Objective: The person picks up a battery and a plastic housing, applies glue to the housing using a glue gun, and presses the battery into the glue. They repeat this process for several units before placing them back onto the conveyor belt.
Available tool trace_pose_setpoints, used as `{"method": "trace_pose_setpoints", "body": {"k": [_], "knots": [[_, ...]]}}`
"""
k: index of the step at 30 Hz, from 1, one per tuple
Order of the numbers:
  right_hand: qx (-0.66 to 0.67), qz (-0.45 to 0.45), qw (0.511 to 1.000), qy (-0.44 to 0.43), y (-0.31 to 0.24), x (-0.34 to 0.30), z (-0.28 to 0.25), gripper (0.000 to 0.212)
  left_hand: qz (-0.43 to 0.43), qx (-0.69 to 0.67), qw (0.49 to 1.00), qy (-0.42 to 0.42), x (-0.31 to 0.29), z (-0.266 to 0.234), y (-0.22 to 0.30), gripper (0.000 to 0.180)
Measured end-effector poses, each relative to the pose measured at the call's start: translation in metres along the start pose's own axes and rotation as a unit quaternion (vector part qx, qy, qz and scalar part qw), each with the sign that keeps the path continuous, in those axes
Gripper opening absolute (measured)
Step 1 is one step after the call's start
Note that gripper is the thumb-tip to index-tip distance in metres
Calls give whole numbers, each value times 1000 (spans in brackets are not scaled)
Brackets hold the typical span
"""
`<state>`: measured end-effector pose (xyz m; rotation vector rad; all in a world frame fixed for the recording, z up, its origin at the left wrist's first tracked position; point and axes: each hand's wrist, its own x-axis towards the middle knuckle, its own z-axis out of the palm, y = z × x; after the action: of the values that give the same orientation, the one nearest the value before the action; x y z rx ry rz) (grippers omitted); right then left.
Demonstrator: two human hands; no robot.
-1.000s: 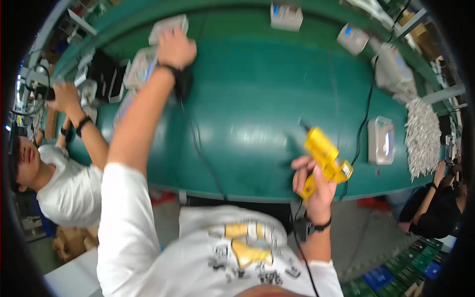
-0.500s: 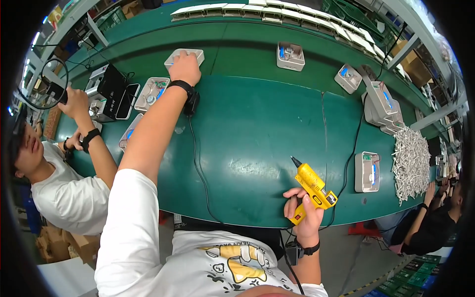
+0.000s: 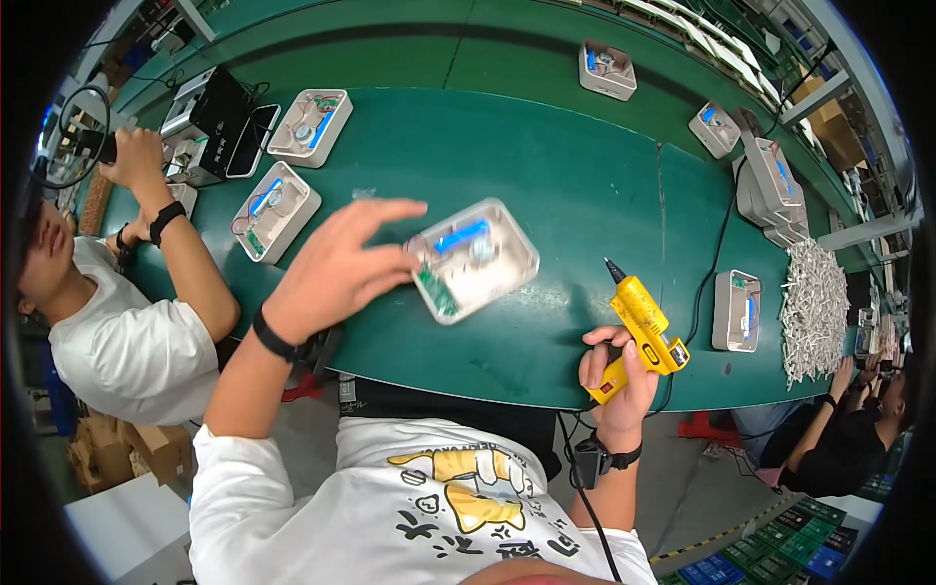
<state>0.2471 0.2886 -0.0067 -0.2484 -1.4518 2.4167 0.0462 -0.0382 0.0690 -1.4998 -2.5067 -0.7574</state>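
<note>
Pale plastic makes up the open box (image 3: 505, 275) in front of me, over the green table (image 3: 546, 166) and between my 2 hands. It is blurred, so I cannot tell whether its base rests flat or is clear of the surface. Inside it I see a blue cylinder (image 3: 461, 237), a round silvery part (image 3: 483, 252) and a green board (image 3: 436, 290).

Slipping or twisting seems to me the likeliest trouble, because my left hand (image 3: 336, 263) is only at the box's left edge. If the parts inside are loose, a tilt could shift them. Risk number 2 is the yellow glue gun (image 3: 639, 312) in my right hand (image 3: 624, 380): a careless turn of the wrist could bring its dark nozzle (image 3: 614, 270), perhaps hot, against the box or my left fingers. The black cable (image 3: 697, 292) beyond the gun could also snag.

My left forearm slants up from the lower left, the hand's back upward, its digits spread and reaching right; I see no clear pinch, and contact is hard to tell. My right forearm rises nearly upright from the lower edge, fingers curled firmly round the gun's handle, nozzle aimed away from me and slightly left.
</note>
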Motion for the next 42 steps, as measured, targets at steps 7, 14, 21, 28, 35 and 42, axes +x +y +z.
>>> {"method": "trace_pose_setpoints", "body": {"k": [7,14,21,28,35,42], "knots": [[-4,-6,1000,-6,0,0,0,20,-143,-130,981,32,-42,7,18,13],[-11,-7,1000,16,2,0,2,20,-92,-59,994,16,-17,21,27,13],[-32,-18,999,13,0,0,5,19,-113,7,992,-52,0,19,37,15],[-76,13,996,-42,-10,-10,21,17,-61,16,998,-5,-6,29,33,15],[-89,36,991,-90,-20,-8,51,18,-104,72,989,-76,5,31,37,16],[-77,49,992,-89,-27,-5,71,16,-73,99,984,-131,19,29,35,13]]}}
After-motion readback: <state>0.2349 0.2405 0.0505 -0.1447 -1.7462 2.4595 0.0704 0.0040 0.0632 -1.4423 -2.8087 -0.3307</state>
